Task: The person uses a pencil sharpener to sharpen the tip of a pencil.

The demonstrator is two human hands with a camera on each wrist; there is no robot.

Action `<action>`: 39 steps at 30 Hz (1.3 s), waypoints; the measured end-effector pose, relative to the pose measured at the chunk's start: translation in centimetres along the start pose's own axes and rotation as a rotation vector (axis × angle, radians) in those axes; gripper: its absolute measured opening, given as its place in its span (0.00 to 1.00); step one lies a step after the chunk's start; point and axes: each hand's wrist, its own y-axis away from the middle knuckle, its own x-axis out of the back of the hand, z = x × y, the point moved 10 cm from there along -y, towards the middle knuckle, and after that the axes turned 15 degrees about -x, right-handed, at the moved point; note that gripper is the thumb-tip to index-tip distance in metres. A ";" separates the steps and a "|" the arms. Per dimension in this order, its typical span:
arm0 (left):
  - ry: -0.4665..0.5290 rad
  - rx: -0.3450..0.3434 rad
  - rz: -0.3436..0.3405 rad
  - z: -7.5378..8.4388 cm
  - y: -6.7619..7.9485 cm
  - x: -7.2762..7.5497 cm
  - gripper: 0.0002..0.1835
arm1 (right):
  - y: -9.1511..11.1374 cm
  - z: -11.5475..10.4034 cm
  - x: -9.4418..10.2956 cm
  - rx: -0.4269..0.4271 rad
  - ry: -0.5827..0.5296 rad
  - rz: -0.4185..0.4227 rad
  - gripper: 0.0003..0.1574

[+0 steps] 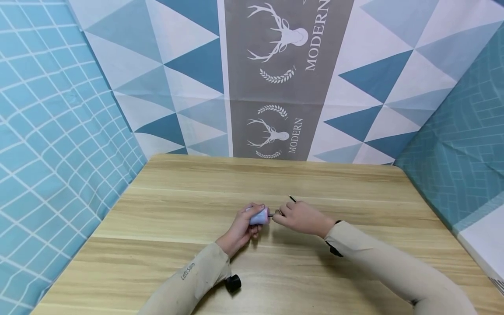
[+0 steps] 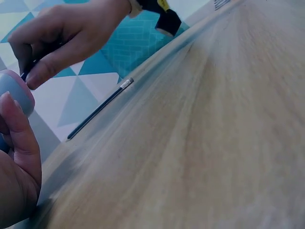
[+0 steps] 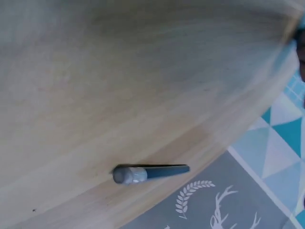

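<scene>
My left hand (image 1: pixel 238 231) grips a small rounded pencil sharpener (image 1: pixel 258 217), pale lilac with a pink end, just above the table. From its pink end a thin dark pencil (image 1: pixel 271 215) runs into the fingers of my right hand (image 1: pixel 303 217), which pinch it close to the sharpener; most of this pencil is hidden by the hand. Behind the right hand a second dark pencil (image 2: pixel 99 110) lies on the table, its metal band and eraser (image 3: pixel 126 175) large in the right wrist view.
The wooden table (image 1: pixel 189 188) ends at a patterned back cloth (image 1: pixel 271 87). Blue tiled cloths (image 1: pixel 51 109) hang at both sides. A white object (image 1: pixel 484 245) stands by the right edge. Black wrist gear (image 1: pixel 233 283) hangs below the left sleeve.
</scene>
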 end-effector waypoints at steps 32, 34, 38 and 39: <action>0.008 -0.004 -0.006 -0.1 0.1 -0.2 0.08 | 3.1 1.2 -8.3 -1.259 -1.775 -1.228 0.17; 0.006 -0.001 -0.001 -0.1 0.0 -0.2 0.08 | 3.0 1.5 -8.2 -1.240 -1.734 -1.213 0.19; -0.001 -0.002 -0.002 0.0 0.1 -0.2 0.07 | 2.7 2.6 -7.6 -1.147 -1.552 -1.129 0.21; -0.004 -0.003 -0.002 0.1 0.1 -0.1 0.07 | 2.5 3.0 -7.3 -1.109 -1.486 -1.084 0.20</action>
